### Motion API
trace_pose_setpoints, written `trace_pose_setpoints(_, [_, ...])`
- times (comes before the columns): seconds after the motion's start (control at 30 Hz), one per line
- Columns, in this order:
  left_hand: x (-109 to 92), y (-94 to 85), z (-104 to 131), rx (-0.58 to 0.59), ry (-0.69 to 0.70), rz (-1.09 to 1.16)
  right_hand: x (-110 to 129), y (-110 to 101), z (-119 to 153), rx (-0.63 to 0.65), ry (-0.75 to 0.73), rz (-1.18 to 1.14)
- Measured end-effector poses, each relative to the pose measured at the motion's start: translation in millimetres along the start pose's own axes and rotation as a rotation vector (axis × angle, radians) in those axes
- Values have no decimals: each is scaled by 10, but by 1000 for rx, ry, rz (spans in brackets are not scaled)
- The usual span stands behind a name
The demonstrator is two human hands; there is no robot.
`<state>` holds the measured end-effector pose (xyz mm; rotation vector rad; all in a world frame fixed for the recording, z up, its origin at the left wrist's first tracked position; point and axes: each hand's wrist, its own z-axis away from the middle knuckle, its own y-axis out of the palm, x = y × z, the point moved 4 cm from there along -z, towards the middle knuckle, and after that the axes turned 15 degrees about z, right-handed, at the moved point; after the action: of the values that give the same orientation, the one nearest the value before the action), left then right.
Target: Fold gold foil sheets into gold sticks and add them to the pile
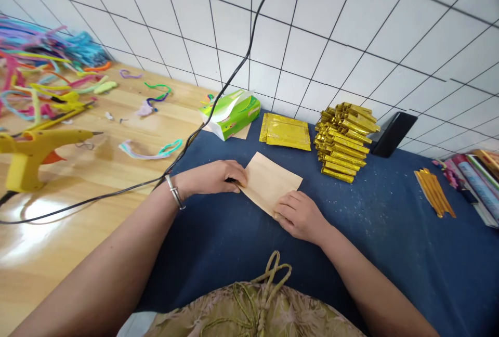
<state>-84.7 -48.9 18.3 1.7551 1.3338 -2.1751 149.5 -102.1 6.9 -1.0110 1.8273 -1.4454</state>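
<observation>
A tan sheet of paper (pixel 268 178) lies slantwise on the dark blue table cover (pixel 218 243), right in front of me. My left hand (pixel 228 177) pinches its left corner, thumb below and fingers curled above. At the near right edge, my right hand (pixel 294 215) has its fingers closed over the paper's border. Both hands touch the sheet; the fingertips' undersides are hidden. Just beyond the paper rests a flat stack of gold foil sheets (pixel 286 131). To its right stands a tall pile of folded gold foil strips (pixel 345 142).
A green tissue pack (pixel 234 116) sits at the back, and a black phone (pixel 394 134) leans against the tiled wall. Orange-gold strips (pixel 434 192) and books (pixel 477 186) lie right. A black cable (pixel 249 40) crosses the view. A yellow glue gun (pixel 31 155) and pipe cleaners (pixel 50 51) occupy the left.
</observation>
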Motion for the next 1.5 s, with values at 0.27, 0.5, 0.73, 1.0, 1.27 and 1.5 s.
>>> trace_pose_setpoints(0.27, [31, -30, -47, -124, -108, -11, -31, 63, -12, 12, 371, 45])
trace_pose_setpoints(0.5, [157, 51, -136, -272, -243, -289, -117, 124, -56, 113, 540, 154])
trace_pose_setpoints(0.73, [193, 117, -166, -337, -313, -480, -93, 130, -95, 133, 544, 251])
trace_pose_setpoints(1.0, [167, 164, -203, -413, -339, -589, -131, 152, -122, 186, 578, 272])
trace_pose_setpoints(1.27, [24, 97, -158, -575, -318, -557, -121, 138, -132, 190, 570, 290])
trace_pose_setpoints(1.5, [-421, 474, -317, -187, 77, -491, -135, 140, -133, 136, 555, 281])
